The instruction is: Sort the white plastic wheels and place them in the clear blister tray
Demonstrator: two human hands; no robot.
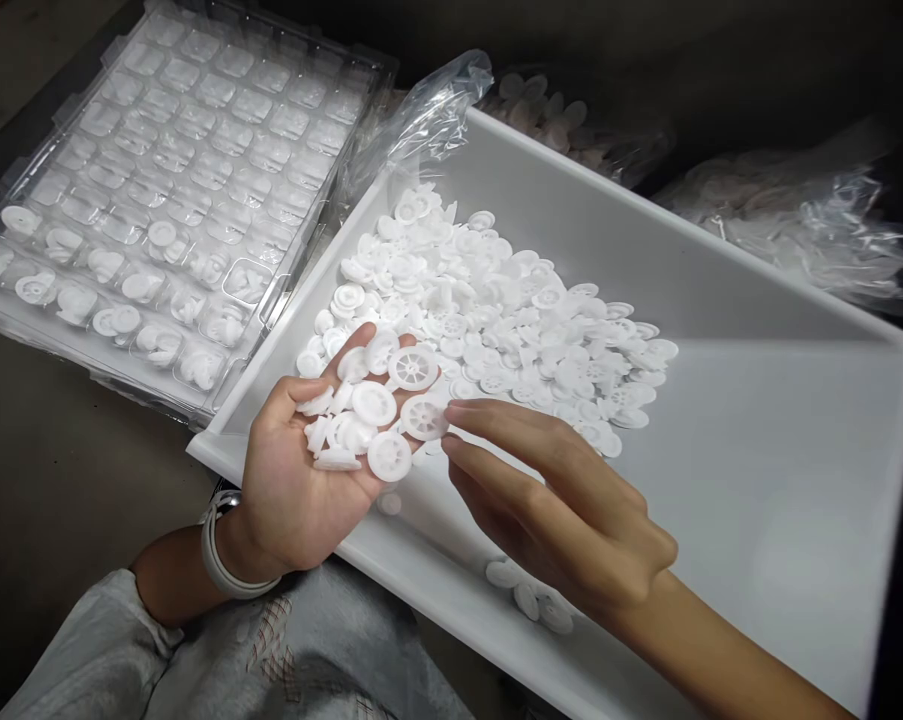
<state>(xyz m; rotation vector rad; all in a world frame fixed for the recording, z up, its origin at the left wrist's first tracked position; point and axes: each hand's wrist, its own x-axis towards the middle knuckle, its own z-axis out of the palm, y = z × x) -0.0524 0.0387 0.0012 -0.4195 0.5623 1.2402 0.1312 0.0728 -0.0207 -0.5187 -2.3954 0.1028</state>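
Observation:
Palm up over the near left side of a white bin, my left hand (301,500) cups a handful of small white plastic gear wheels (374,404). Some show spokes, others lie tilted or on edge. My right hand (563,500) comes in from the right, its fingertips closed at the edge of one spoked gear wheel (425,417) by the left fingers; its thumb is hidden. Behind both hands, a heap of the same white gear wheels (496,300) fills the bin's left part.
The white bin (758,400) spans the middle and right. Several loose gear wheels (530,595) lie by its near wall. At the left, a clear blister tray (196,130) has white parts in its nearest pockets. Clear plastic bags (803,230) lie behind the bin.

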